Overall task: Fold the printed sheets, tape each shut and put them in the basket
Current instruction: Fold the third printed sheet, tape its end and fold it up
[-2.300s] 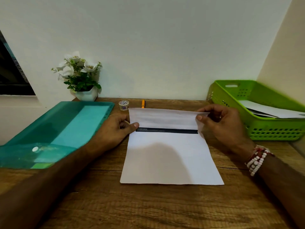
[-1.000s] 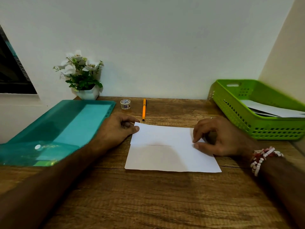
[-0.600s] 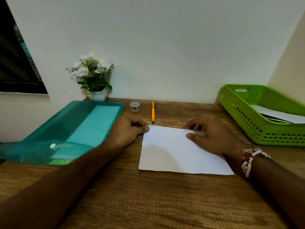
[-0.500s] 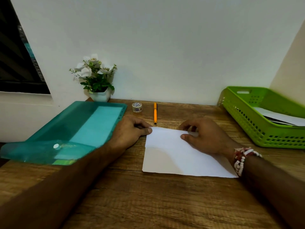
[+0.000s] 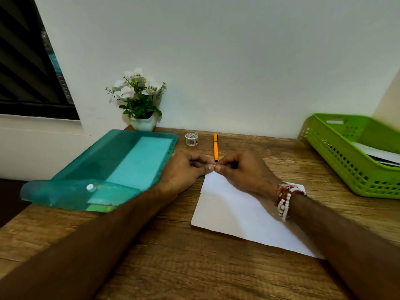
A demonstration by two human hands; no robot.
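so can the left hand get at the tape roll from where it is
Probably yes. The tape roll stands on bare desk just beyond the left hand, between the folder and the pen. The hand would first have to release the folded sheet.

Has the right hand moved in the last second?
Yes. The right hand slid left along the far edge of the folded white paper sheet to the orange pen, beside the left hand.
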